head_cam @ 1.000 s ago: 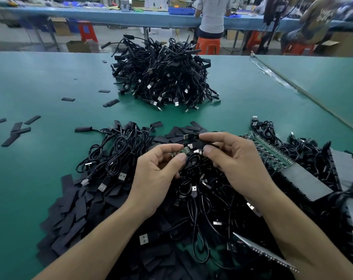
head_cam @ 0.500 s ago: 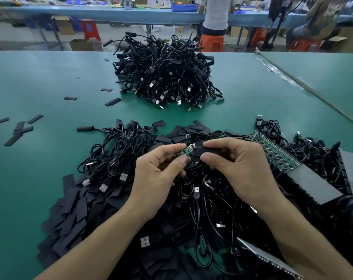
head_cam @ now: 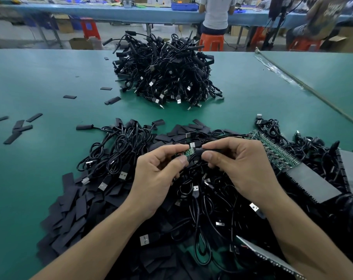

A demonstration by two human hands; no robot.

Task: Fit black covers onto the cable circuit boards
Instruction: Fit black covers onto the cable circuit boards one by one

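My left hand (head_cam: 159,174) pinches a small green circuit board (head_cam: 188,152) by its left end, between thumb and forefinger. My right hand (head_cam: 238,168) pinches a black cover (head_cam: 204,152) that sits over the board's right end. Both hands hover above a tangle of black USB cables (head_cam: 119,154). Loose flat black covers (head_cam: 74,207) lie heaped under and to the left of the cables. A panel of green circuit boards (head_cam: 276,152) lies just right of my right hand.
A tall pile of black cables (head_cam: 165,71) stands farther back on the green table (head_cam: 40,81). Stray covers (head_cam: 18,128) lie at the far left. Grey trays (head_cam: 313,180) sit at the right edge. People sit on orange stools (head_cam: 211,42) beyond the table.
The board and cover stay between my fingertips. My right hand has slid the cover further left along the board, so less green shows.
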